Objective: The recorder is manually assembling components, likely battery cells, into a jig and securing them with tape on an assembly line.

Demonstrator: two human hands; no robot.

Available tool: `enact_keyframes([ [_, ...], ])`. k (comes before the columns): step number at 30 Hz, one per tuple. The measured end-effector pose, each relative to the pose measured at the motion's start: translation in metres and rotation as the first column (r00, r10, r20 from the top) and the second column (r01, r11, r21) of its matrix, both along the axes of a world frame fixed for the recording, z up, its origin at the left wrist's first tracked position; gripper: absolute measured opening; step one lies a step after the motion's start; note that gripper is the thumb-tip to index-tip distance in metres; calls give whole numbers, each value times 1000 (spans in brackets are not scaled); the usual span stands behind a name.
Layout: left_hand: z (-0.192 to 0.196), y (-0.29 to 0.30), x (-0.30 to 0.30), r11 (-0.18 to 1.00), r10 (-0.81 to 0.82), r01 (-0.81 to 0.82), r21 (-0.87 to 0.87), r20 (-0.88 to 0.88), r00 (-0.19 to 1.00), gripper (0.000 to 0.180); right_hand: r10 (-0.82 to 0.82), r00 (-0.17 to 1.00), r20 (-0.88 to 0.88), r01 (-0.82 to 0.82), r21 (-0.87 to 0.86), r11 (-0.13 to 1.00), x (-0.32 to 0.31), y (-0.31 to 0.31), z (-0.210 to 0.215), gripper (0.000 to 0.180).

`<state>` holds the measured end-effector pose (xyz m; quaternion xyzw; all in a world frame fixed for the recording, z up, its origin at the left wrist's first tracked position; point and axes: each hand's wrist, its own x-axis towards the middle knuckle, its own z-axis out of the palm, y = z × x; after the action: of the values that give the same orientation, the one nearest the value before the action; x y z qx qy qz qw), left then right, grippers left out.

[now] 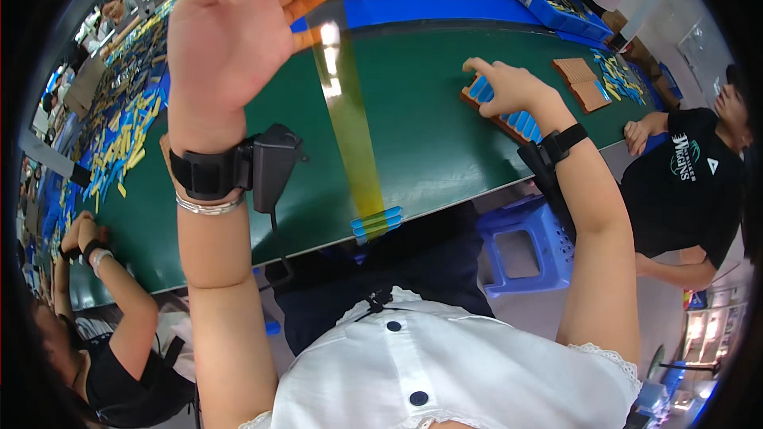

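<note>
White lettering [685,157] marks a co-worker's black T-shirt [658,210] while, palm showing, a worker's raised left hand [228,48] spreads wide and the right hand [515,92] arches over blue pieces [522,124], grip unclear.

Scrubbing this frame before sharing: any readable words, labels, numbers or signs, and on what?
Co-worker's black T-shirt: pale lettering, an emblem and a white triangle; wording not copied here.
Blue crate: pale patch, too small to read.
Blue strips by the right hand: no text readable.
</note>
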<state>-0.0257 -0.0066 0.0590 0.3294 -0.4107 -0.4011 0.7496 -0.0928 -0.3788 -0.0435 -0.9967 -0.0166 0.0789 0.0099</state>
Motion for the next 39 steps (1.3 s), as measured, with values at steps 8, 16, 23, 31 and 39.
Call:
enact_keyframes([
  [8, -13, 0, -31, 919, 394, -392, 34, -56, 918, 58, 74, 997, 25, -76, 71, 995, 29, 72, -3, 73],
  [16, -17, 19, -27, 910, 373, -389, -141, -130, 919, 53, 172, 985, -19, -170, 64, 983, 92, 199, -21, 71],
  [23, -9, 30, -19, 790, 609, -612, -9, -101, 787, 42, 222, 971, -90, -208, 146, 967, 76, 262, -9, 71],
  [31, -20, 7, -20, 593, 805, -790, 156, -111, 583, 33, 132, 975, -177, -60, 363, 930, 41, 249, 7, 56],
  [39, -1, 32, -2, 805, 593, -592, 47, -29, 804, 41, 372, 888, 270, -460, 532, 711, 11, 176, -36, 46],
])
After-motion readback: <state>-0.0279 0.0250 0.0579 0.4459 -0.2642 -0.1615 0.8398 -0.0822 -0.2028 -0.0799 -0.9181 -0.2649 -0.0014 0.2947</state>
